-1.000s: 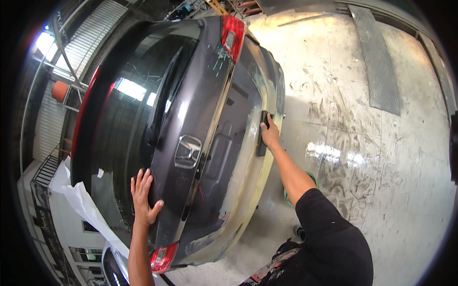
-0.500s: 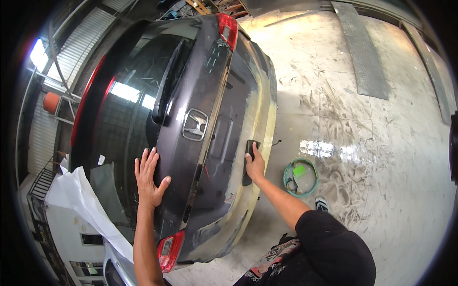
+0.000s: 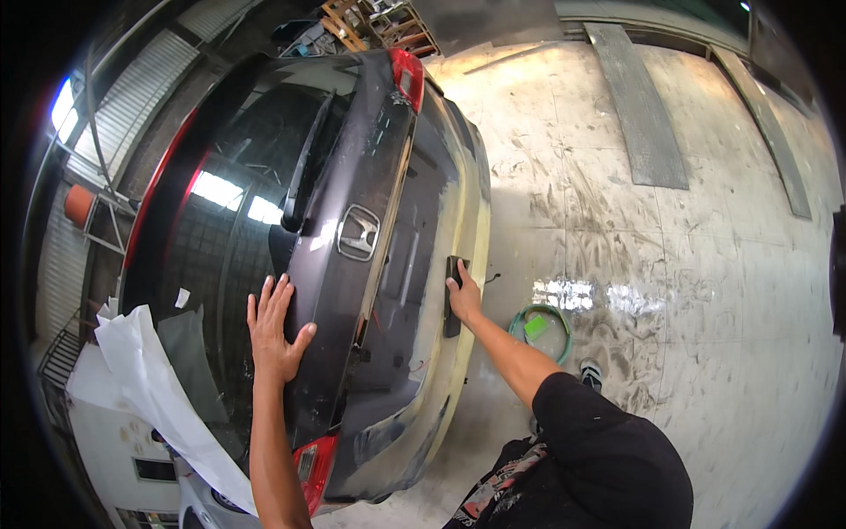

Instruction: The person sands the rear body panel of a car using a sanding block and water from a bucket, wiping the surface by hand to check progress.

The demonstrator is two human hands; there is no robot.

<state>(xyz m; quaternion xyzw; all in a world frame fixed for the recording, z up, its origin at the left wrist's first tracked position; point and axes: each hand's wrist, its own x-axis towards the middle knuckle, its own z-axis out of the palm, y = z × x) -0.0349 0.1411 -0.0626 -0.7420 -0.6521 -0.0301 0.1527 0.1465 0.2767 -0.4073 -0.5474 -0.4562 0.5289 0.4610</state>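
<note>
My left hand [image 3: 280, 339] rests flat on the dark grey tailgate [image 3: 322, 304] of a car, thumb out and fingers stretched toward the rear window. It holds nothing. On the bumper [image 3: 438, 375], my right hand [image 3: 466, 300] is closed around a long dark sanding block [image 3: 453, 324]. The block lies lengthwise along the bumper, against its surface. Pale yellowish filler and dull sanded patches cover much of the bumper around it. A chrome badge [image 3: 359, 233] sits on the tailgate between my two hands, farther from me.
A green-rimmed round basin [image 3: 567, 339] with a bright green piece [image 3: 535, 329] inside stands on the smudged floor, right of the bumper. White masking paper [image 3: 159, 366] hangs over the window's near side. Red tail lights [image 3: 316, 467] mark the tailgate's ends. A grey metal plate [image 3: 636, 110] lies farther off.
The view has shifted a little, so the car's far end and the basin appear farther left. My left hand stays in place; the sanding block remains on the bumper in my right hand.
</note>
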